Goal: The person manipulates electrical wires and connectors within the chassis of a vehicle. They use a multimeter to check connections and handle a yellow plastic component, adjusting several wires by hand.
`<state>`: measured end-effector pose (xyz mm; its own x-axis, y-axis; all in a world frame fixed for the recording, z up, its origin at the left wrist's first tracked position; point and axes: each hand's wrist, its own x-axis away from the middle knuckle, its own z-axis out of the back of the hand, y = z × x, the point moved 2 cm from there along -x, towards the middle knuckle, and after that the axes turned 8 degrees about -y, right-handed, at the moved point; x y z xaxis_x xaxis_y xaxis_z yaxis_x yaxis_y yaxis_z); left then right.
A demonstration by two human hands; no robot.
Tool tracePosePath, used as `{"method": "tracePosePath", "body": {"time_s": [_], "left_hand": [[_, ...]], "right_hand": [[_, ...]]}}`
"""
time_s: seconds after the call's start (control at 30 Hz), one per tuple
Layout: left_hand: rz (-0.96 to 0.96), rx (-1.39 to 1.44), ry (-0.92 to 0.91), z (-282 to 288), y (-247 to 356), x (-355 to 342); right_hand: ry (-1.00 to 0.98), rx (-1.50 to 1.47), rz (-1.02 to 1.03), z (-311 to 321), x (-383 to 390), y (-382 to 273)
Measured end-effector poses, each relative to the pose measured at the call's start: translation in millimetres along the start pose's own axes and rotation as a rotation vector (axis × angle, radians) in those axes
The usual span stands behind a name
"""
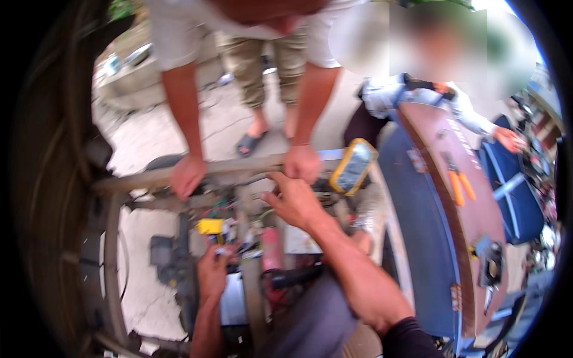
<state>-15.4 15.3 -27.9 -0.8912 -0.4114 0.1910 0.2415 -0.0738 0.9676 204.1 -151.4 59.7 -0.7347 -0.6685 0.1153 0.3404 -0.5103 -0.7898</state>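
Observation:
My left hand (pixel 213 271) is low inside the open metal frame, its fingers closed around something small and pale that is too blurred to name. A yellow block (pixel 210 226) sits just beyond its fingertips, among coloured wires. My right hand (pixel 296 201) reaches across to the frame's far bar (pixel 239 170), fingers apart and holding nothing I can see. It is close beside a co-worker's hand (pixel 302 163) resting on that bar. A yellow-edged multimeter (pixel 353 167) stands tilted to the right of my right hand.
The co-worker's other hand (pixel 188 176) grips the bar further left. To the right, a long brown-and-blue seat (pixel 418 227) bears orange-handled pliers (pixel 461 182) and a black tool part (pixel 491 265). Another person stands behind it. A silvery box (pixel 233 301) sits inside the frame.

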Motion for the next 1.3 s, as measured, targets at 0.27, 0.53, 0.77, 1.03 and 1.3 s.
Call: {"method": "tracePosePath", "body": {"time_s": [0.27,0.53,0.77,1.03,1.3], "left_hand": [[0.016,-0.011,0.068,7.9,2.4,6.8],[-0.013,0.083,0.238,11.6,7.1,6.3],[-0.027,0.127,0.284,5.1,6.2,4.2],[-0.055,0.22,0.227,10.0,5.0,4.0],[-0.056,0.303,0.331,24.9,6.8,0.0]], "right_hand": [[-0.687,0.208,0.443,-78.9,12.9,-20.0],[-0.881,0.02,0.345,-78.0,14.8,-15.7],[-0.186,-0.046,-0.053,-37.3,-8.9,39.1],[-0.508,0.111,-0.012,-52.1,-0.3,32.5],[-0.615,0.032,-0.035,-80.2,0.2,34.1]]}}
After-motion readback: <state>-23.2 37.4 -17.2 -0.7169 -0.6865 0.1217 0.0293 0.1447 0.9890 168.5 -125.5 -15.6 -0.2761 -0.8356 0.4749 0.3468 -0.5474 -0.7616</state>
